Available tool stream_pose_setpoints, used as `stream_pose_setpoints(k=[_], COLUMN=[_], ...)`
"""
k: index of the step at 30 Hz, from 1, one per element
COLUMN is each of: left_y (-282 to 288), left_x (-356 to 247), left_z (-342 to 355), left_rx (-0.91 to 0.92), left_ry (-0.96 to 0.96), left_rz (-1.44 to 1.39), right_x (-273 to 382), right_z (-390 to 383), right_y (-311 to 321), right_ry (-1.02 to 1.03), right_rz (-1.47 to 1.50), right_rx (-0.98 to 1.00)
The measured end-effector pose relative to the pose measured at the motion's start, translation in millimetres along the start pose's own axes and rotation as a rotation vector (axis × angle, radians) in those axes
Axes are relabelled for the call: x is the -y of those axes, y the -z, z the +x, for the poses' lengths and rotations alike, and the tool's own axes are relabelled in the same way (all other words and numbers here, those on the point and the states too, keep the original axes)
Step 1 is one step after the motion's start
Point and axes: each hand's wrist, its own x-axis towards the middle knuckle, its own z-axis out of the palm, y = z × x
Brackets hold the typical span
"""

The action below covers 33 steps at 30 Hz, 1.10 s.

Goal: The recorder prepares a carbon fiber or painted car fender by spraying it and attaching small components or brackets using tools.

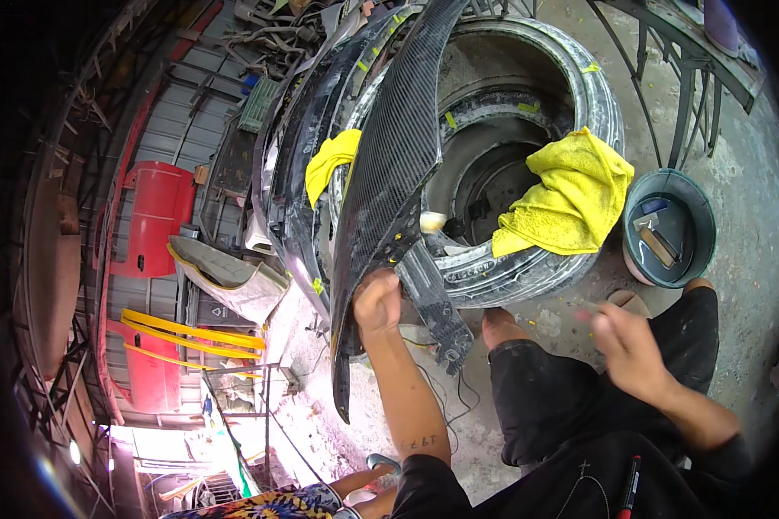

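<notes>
A long curved carbon-fibre car body panel point(389, 147) stands on edge in front of me, its dark weave facing right. At its lower part my left hand point(378, 300) has its fingers closed on the rim. My right hand point(629, 348) is in the air above my thigh, away from the panel. Its fingers look bent but are smeared by motion, so I cannot tell whether they hold anything. A stack of dusty tyres point(593, 95) stands beside the panel, with a yellow cloth point(571, 195) draped over its right rim.
A bucket of water point(712, 251) holding a brush-like tool stands at the right. Another yellow cloth point(331, 163) lies left of the panel. Red car doors point(160, 216) lean at the left. Someone in patterned shorts point(268, 502) is at the lower left.
</notes>
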Motion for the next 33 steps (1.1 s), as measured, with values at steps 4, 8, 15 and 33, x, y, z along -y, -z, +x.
stream_pose_setpoints(k=[4, 8, 15, 33], left_y=[-30, -49, -62, -49], left_x=[16, 32, 23, 43], left_z=[6, 6, 0, 0], left_rx=[-0.021, -0.157, -0.209, -0.119], left_ry=[-0.117, -0.298, -0.391, -0.409], left_rz=[-0.165, 0.158, 0.140, 0.042], right_x=[58, 81, 97, 81], right_z=[83, 129, 145, 125], right_y=[-49, -74, -89, -86], right_ry=[0.207, 0.224, 0.106, 0.257], right_rz=[0.032, 0.013, 0.125, -0.111], right_rx=[0.171, 0.191, 0.225, 0.121])
